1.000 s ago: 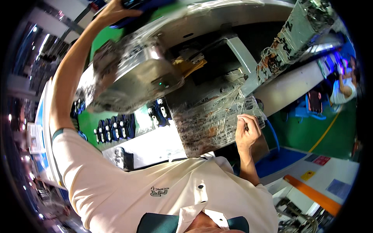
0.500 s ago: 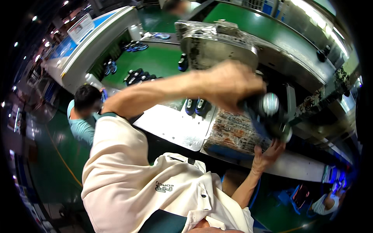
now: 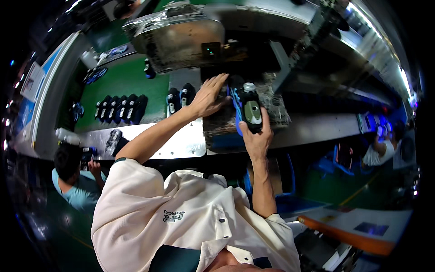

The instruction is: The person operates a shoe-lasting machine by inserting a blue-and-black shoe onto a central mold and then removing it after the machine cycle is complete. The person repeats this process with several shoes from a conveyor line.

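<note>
A dark shoe [image 3: 238, 106] with a blue sole edge lies on a worn, plastic-wrapped pad [image 3: 276, 106] in front of me. Against it sits a black and olive-green piece [image 3: 252, 111] topped by a silvery cap; whether it is inside the shoe I cannot tell. My right hand [image 3: 259, 139] grips the near end of the shoe, thumb on one side and fingers on the other. Just left of the shoe, my left hand [image 3: 209, 97] is open, its fingers stretched out and holding nothing. Part of the pad is hidden beneath the shoe.
Beyond my hands stands a metal machine housing [image 3: 181, 43] in torn plastic film. Two dark shoes [image 3: 180, 97] stand left of my left hand, with several more in a row [image 3: 120, 109] on the green belt [image 3: 154, 93]. A co-worker [image 3: 74, 177] sits at the left; a metal post [image 3: 294, 63] rises right.
My left hand, blurred over the shoe before, has come away and opened beside it. My right hand now grips the shoe's near end. The surroundings have shifted left in the view.
</note>
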{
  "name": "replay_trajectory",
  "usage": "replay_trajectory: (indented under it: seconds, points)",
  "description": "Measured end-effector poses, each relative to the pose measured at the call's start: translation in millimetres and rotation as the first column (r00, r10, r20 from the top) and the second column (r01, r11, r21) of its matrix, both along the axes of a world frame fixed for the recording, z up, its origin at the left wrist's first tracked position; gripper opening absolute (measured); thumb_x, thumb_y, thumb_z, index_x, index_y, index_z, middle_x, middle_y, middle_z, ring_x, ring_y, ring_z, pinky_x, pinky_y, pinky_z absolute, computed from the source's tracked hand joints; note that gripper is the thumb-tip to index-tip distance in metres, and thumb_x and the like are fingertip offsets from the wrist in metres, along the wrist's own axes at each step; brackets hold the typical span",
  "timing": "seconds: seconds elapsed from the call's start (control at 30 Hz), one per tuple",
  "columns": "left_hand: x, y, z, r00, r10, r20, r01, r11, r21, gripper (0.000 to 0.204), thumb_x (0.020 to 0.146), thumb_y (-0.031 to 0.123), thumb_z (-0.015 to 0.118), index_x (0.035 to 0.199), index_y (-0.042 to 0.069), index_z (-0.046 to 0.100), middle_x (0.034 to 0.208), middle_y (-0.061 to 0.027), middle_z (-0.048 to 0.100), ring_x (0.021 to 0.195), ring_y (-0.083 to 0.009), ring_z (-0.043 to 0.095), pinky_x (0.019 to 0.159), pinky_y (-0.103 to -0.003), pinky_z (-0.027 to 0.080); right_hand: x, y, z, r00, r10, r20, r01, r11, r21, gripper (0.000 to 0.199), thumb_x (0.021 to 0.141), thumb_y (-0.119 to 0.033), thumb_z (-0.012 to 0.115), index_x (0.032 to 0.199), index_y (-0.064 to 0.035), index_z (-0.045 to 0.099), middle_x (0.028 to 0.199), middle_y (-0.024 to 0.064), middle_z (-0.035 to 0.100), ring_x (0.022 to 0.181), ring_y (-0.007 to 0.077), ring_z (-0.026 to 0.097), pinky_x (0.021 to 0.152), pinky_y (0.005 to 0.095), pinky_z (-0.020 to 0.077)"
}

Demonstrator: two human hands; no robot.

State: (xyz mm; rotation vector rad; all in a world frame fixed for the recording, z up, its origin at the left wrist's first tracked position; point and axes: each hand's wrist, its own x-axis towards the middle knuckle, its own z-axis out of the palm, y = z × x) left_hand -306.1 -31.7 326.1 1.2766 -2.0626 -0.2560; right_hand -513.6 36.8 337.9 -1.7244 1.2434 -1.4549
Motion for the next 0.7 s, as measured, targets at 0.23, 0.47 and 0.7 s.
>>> replay_trajectory:
  seconds: [0.23, 0.47, 0.7]
  points:
    - [-3, 24, 6, 0.968, 0.052, 0.244, -0.038, 0.998, -0.059, 0.075, 0.081, 0.034, 0.063, 0.138, 0.0, 0.028, 0.136, -0.0239, 0.036, 0.129, -0.0388, 0.031, 0.109, -0.049, 0.018, 2, 7, 60, 0.976, 0.093, -0.198, -0.053, 0.979, 0.196, 0.079, 0.071, -0.015, 0.072, 0.136, -0.0052, 0.028, 0.113, 0.0259, 0.057, 0.105, 0.0365, 0.058, 0.089, 0.0401, 0.0461]
    - [9, 11, -18, 0.98, 0.014, 0.2, 0.025, 0.981, -0.191, 0.064, 0.085, 0.03, 0.059, 0.134, -0.003, 0.034, 0.135, -0.0204, 0.04, 0.128, -0.0376, 0.033, 0.108, -0.048, 0.019, 45, -54, 76, 0.738, -0.049, -0.673, 0.183, 0.975, 0.13, 0.055, 0.058, -0.015, 0.073, 0.102, 0.0106, 0.053, 0.077, 0.0242, 0.063, 0.077, 0.0378, 0.064, 0.071, 0.0402, 0.0527]
    - [7, 19, -12, 0.965, -0.19, -0.181, 0.15, 0.965, -0.214, 0.046, 0.084, 0.015, 0.058, 0.126, -0.001, 0.047, 0.135, -0.0181, 0.043, 0.127, -0.0355, 0.037, 0.107, -0.046, 0.023, 61, -64, 57, 0.676, -0.295, -0.675, 0.405, 0.914, 0.006, 0.067, 0.059, -0.011, 0.069, 0.116, 0.013, 0.044, 0.076, 0.0265, 0.061, 0.078, 0.0408, 0.063, 0.072, 0.0459, 0.0496]
